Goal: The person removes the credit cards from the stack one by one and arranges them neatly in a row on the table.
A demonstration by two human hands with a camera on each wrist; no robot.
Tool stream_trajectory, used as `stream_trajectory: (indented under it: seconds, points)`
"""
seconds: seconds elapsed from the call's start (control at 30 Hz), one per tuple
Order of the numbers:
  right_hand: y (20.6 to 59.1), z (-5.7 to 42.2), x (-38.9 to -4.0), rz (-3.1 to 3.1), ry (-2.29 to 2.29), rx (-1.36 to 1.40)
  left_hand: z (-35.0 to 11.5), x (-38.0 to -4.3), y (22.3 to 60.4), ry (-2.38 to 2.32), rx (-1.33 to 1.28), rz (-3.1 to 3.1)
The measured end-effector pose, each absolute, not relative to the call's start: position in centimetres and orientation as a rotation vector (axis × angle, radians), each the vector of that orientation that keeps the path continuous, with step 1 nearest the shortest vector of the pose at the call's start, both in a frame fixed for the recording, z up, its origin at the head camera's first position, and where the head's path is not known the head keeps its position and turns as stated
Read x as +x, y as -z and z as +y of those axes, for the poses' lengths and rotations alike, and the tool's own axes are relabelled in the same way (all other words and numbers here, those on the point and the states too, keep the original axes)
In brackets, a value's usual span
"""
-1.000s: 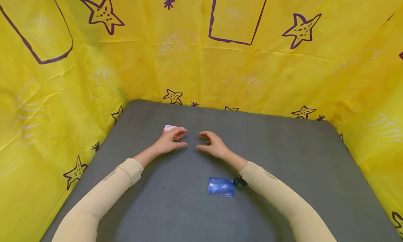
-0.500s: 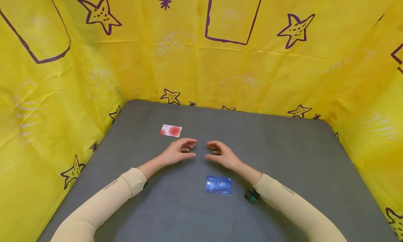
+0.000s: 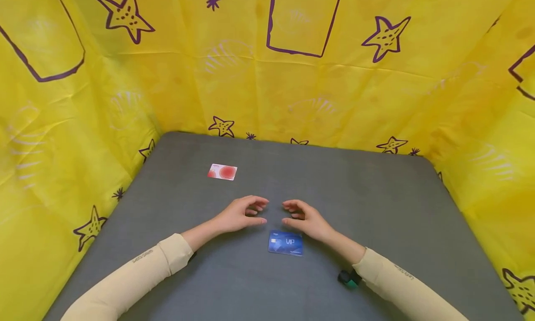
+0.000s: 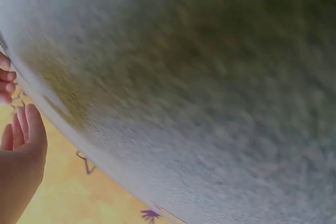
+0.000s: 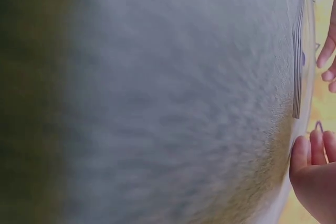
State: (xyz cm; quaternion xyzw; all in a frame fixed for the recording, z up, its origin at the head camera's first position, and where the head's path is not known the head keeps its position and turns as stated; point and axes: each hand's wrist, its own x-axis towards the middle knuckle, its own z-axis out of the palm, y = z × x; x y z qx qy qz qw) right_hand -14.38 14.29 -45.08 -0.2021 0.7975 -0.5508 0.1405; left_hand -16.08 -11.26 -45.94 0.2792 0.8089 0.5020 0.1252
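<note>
While slack and unclenched, fingers (image 3: 256, 200) of left hand (image 3: 239, 215) and right hand (image 3: 312, 222) just beyond the blue card (image 3: 285, 243)

blue card (image 3: 285, 243) reads "vip", its other print and that on red-and-white card (image 3: 222, 172), left sleeve (image 3: 129, 277) and right sleeve (image 3: 403, 284) too small to read.

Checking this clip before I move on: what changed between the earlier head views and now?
Both hands moved back toward the person and slightly rightward. The left hand drew away from the red-and-white card, which it partly hid at first and which now shows whole; the right hand came closer to the blue VIP card. No grasp or release is visible. Both cards stayed lying on the table.
</note>
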Motion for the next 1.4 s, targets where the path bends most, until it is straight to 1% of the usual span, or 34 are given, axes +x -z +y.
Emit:
stream_trajectory:
  seconds: [0.13,0.27,0.7,0.9,1.13,1.4]
  points:
    - [47.1,15.4,-14.2,2.332,1.590,-0.583,-10.8,-15.4,46.0,-1.391,0.885,2.374]
    - [47.7,16.4,-13.7,2.354,1.575,-0.590,-10.3,-14.7,45.9,-1.354,0.929,2.393]
    - [47.5,17.4,-12.0,2.398,1.535,-0.622,-9.5,-12.8,45.5,-1.227,1.007,2.474]
    - [47.6,17.7,-11.3,2.445,1.505,-0.701,-9.4,-12.3,45.6,-1.161,1.021,2.511]
    - [47.6,18.2,-10.9,2.519,1.410,-0.788,-9.5,-12.0,46.0,-1.043,1.097,2.574]
    - [47.3,18.3,-10.2,2.608,1.272,-0.876,-9.3,-11.6,45.9,-0.934,1.079,2.596]
